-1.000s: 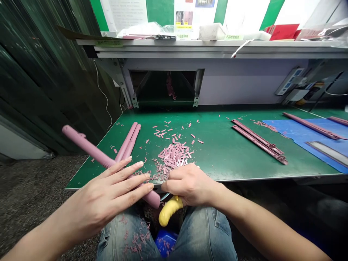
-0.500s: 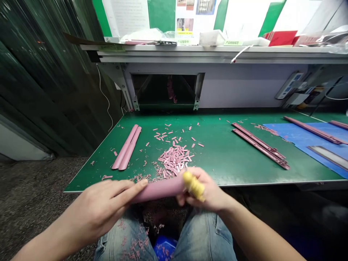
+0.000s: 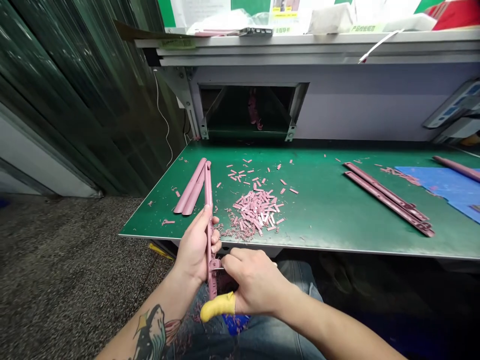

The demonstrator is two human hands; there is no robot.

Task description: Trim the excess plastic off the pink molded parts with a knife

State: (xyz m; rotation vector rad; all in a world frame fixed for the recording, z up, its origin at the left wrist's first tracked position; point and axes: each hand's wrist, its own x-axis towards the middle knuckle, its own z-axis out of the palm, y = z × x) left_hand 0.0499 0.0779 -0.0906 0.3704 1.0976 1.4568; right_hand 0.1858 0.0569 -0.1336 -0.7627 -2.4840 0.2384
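My left hand (image 3: 198, 245) is wrapped round a long pink plastic part (image 3: 209, 200), held steeply with its ribbed, hollow side showing. Its far end overlaps two smooth pink parts (image 3: 191, 192) lying on the green bench. At the near end, my right hand (image 3: 257, 280) is closed on a small knife (image 3: 218, 268), whose thin metal blade touches the part beside a small tab. Most of the knife is hidden in the fist. A yellow finger cot (image 3: 219, 306) covers the right thumb, which sticks out by the part's lower end.
A heap of small pink offcuts (image 3: 258, 207) lies on the green bench (image 3: 311, 200), with shavings around it. Two more pink parts (image 3: 388, 197) rest at the right beside a blue sheet (image 3: 423, 180). A shelf (image 3: 262, 50) runs above the bench. A blue container (image 3: 236, 324) shows between the knees.
The pink part has swung from lying crosswise to pointing away from me, its hollow side now visible. My right hand has turned over, bringing the blade against it. The view has shifted right.
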